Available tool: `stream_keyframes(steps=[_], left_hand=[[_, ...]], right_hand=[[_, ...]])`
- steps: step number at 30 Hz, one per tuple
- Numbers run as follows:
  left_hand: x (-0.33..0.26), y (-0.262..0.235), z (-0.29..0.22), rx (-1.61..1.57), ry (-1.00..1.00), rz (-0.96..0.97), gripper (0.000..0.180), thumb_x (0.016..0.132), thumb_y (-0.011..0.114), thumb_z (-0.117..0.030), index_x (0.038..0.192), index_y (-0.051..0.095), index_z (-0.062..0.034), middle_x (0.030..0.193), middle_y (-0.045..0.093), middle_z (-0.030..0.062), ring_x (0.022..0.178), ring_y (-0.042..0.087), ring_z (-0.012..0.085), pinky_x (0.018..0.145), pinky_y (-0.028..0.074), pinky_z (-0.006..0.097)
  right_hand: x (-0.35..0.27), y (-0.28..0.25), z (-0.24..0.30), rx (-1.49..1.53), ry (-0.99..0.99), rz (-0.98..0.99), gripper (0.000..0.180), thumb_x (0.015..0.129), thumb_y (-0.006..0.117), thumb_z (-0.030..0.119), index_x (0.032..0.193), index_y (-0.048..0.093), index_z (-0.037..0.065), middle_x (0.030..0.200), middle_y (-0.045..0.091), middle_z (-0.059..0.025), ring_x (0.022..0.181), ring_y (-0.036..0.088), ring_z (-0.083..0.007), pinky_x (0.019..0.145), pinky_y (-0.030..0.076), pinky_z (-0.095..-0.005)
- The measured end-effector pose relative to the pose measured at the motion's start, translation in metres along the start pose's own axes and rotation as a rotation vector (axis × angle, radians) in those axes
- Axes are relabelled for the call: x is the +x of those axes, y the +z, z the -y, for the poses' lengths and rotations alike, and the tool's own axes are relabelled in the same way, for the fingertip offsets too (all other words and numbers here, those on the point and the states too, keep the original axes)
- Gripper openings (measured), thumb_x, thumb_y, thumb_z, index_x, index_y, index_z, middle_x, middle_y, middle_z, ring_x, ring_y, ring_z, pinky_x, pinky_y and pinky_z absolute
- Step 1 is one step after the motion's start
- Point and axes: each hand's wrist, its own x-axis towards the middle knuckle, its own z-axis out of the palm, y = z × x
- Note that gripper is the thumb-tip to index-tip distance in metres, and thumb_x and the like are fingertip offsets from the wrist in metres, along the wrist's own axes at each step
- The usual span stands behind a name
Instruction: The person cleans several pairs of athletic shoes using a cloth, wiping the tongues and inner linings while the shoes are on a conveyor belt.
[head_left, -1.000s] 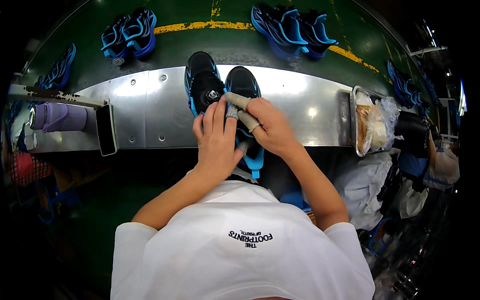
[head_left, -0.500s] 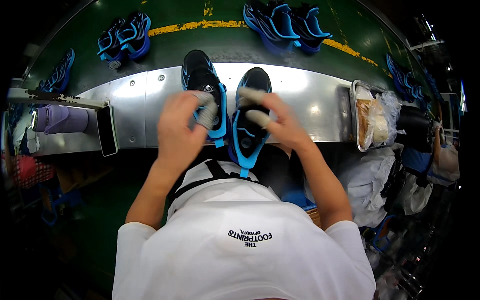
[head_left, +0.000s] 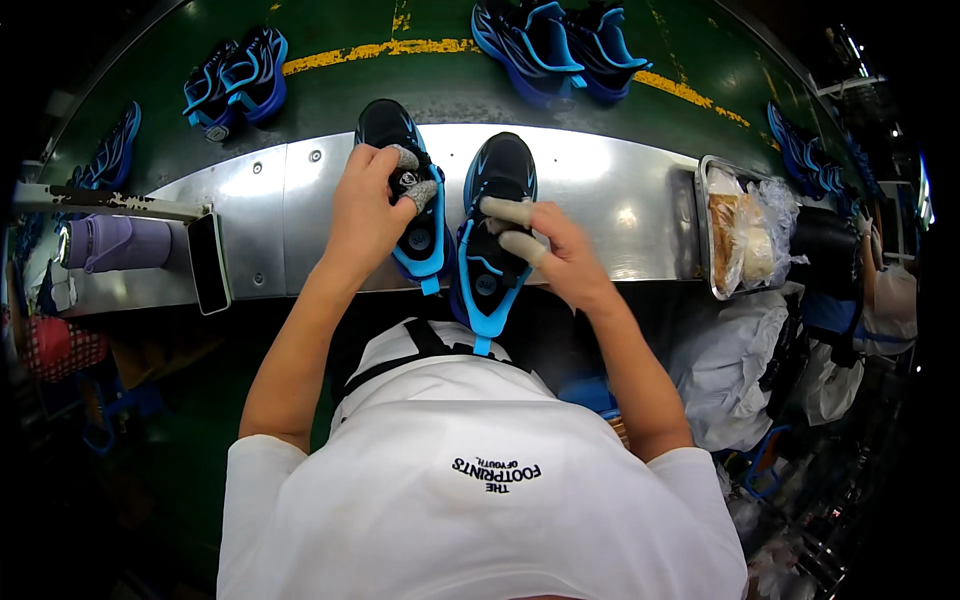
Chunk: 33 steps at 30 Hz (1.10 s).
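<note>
Two black shoes with bright blue trim lie side by side on a steel bench in front of me. My left hand rests on the left shoe, its taped fingertips pressing at the tongue. My right hand grips the right shoe at its middle, with taped fingers across the laces. The right shoe's heel hangs over the bench's near edge, toward my chest.
A green conveyor belt with a yellow line runs behind the bench and carries more blue shoe pairs. A dark phone and a purple bottle lie at the left. At the right stands a tray of bagged items.
My hands, together over both shoes a second ago, have parted. The left hand has moved onto the left shoe and the right hand onto the right one.
</note>
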Motion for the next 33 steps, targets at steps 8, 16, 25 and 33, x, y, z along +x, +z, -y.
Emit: stream_keyframes(steps=[8,16,25,33], left_hand=[[0.0,-0.011,0.0,-0.105,-0.031,0.176,0.026,0.077,0.07,-0.002,0.102,0.067,-0.0024,0.089,0.056,0.0058,0.071,0.051,0.0183,0.067,0.045,0.03],[-0.069,-0.009,-0.058,-0.821,-0.673,0.764,0.026,0.099,0.058,-0.018,0.118,0.059,0.0013,0.101,0.063,0.0087,0.081,0.066,0.0148,0.068,0.058,0.028],[-0.076,0.042,-0.066,-1.453,-0.974,0.462,0.025,0.101,0.048,-0.009,0.121,0.054,0.0041,0.112,0.062,0.0128,0.1,0.065,0.0222,0.085,0.056,0.031],[-0.073,0.039,-0.074,-1.392,-0.963,0.487,0.027,0.102,0.047,-0.012,0.123,0.054,0.0034,0.116,0.061,0.0134,0.1,0.065,0.0218,0.084,0.056,0.032]], right_hand=[[-0.001,0.017,0.007,-0.201,-0.282,-0.136,0.044,0.076,0.078,0.012,0.119,0.069,0.01,0.104,0.066,-0.0058,0.098,0.056,-0.0244,0.09,0.043,-0.0342],[-0.001,0.012,0.002,-0.196,-0.121,-0.159,0.052,0.076,0.08,0.017,0.125,0.066,0.01,0.113,0.068,-0.0032,0.092,0.056,-0.0193,0.084,0.046,-0.0303],[0.006,-0.013,0.011,0.026,0.002,0.077,0.049,0.078,0.073,0.008,0.127,0.065,0.009,0.116,0.068,-0.0072,0.101,0.058,-0.0202,0.091,0.046,-0.031],[0.002,-0.003,0.008,-0.299,-0.098,-0.102,0.054,0.076,0.074,0.012,0.129,0.064,0.013,0.099,0.064,-0.0061,0.098,0.054,-0.0254,0.088,0.045,-0.0348]])
